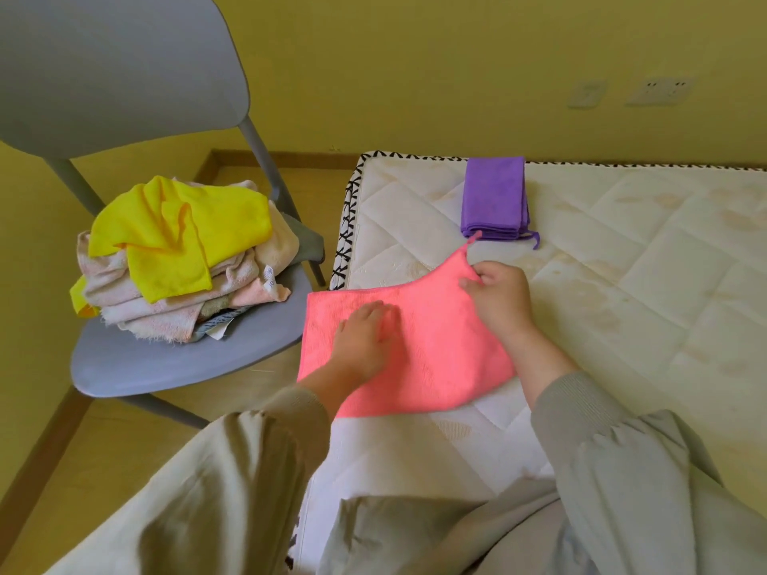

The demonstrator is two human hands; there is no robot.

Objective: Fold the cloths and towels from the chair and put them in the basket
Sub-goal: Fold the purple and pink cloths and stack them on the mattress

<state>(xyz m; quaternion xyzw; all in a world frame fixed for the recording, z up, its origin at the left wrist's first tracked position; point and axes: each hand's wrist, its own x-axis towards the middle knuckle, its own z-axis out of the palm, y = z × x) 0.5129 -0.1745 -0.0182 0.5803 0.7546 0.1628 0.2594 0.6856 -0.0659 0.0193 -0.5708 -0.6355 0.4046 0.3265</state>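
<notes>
Pink cloth (423,354) lies on the mattress (622,263) edge; expect it light, limp, wrinkle-prone. Your left hand (365,332) presses it with flat fingers; your right hand (500,298) pinches the far corner. Take hold at corners.

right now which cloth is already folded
The purple cloth, folded neatly on the mattress. The pink cloth lies spread open, and the yellow cloth is crumpled atop the pile on the chair.

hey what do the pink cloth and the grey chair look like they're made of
pink cloth: likely microfibre; matte, with a fine ribbed weave and soft drape.
grey chair: probably moulded plastic; the seat is smooth with a faint sheen. The legs could be plastic or painted metal.
</notes>
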